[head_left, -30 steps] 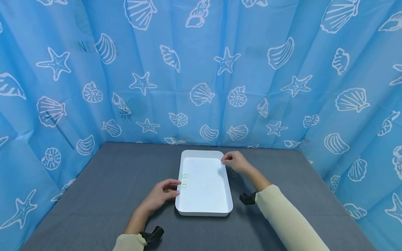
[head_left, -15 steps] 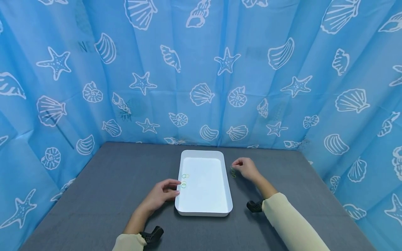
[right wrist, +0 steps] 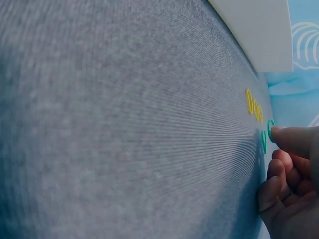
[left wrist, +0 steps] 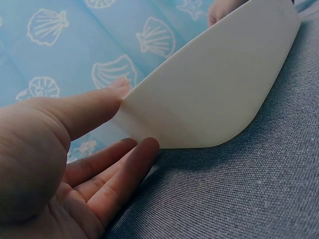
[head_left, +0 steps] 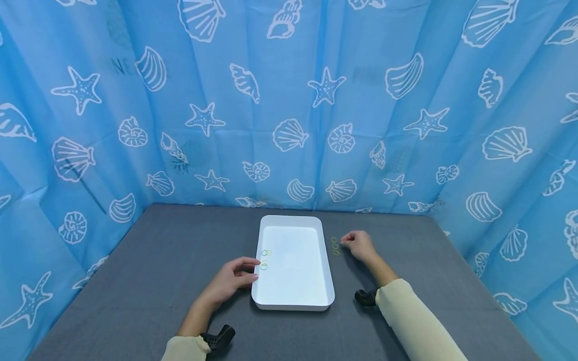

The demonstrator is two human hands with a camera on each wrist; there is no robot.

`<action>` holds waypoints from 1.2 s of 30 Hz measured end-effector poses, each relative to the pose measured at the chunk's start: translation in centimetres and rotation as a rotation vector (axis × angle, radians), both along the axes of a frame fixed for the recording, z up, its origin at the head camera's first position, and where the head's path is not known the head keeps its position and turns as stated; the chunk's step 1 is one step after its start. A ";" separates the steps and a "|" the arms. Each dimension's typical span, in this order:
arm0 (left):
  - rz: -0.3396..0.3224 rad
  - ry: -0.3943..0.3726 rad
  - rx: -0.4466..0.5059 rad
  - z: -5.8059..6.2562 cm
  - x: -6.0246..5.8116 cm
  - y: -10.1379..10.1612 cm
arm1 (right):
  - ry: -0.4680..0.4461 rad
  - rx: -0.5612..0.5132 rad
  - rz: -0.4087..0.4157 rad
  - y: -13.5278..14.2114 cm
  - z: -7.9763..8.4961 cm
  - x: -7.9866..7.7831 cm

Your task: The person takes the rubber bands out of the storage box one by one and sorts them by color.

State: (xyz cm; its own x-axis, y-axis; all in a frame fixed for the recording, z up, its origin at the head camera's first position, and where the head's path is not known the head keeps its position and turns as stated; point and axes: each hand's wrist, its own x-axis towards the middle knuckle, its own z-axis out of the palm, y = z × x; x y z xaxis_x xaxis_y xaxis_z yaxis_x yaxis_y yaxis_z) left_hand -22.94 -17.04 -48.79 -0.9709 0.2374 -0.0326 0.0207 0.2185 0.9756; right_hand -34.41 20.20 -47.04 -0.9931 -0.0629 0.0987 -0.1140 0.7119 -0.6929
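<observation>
My left hand (head_left: 232,278) rests against the left side of a white tray (head_left: 298,296). In the left wrist view its thumb lies at the rim and the other fingertips touch the outer wall lower down. To the right of the tray, my right hand (head_left: 358,244) pinches a thin green rubber band (right wrist: 270,131) between thumb and finger, close over the cloth. A second green rubber band (right wrist: 263,142) lies just beneath it. Several yellow rubber bands (right wrist: 249,101) lie in a row between this hand and the tray.
Inside the tray, by its left wall, lie several green and yellow rubber bands (head_left: 264,266). A grey cloth (head_left: 203,230) covers the table. Behind it hangs a blue curtain (head_left: 253,115) with white shells. Black wrist cameras (head_left: 220,337) sit on both wrists.
My right hand has moved from above the tray's right wall out to the right and slightly down, uncovering the yellow rubber bands. The left hand and the tray have stayed put.
</observation>
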 end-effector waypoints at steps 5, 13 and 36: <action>0.013 0.001 -0.010 0.0 0.0 0.0 | -0.022 0.008 -0.022 -0.1 0.0 0.0; 0.010 0.001 0.005 -0.2 0.1 0.0 | -0.028 0.035 -0.031 -0.1 -0.2 0.0; 0.006 0.023 0.007 -0.4 0.1 -0.1 | 0.001 -0.041 -0.028 0.5 0.6 -0.9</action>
State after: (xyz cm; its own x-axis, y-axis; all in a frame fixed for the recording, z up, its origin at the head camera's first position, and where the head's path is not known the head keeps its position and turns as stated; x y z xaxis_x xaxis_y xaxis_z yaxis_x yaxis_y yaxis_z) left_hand -22.89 -17.10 -49.23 -0.9727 0.2319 -0.0084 0.0421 0.2121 0.9763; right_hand -35.35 20.67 -46.47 -0.9944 -0.0307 0.1014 -0.0947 0.6862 -0.7212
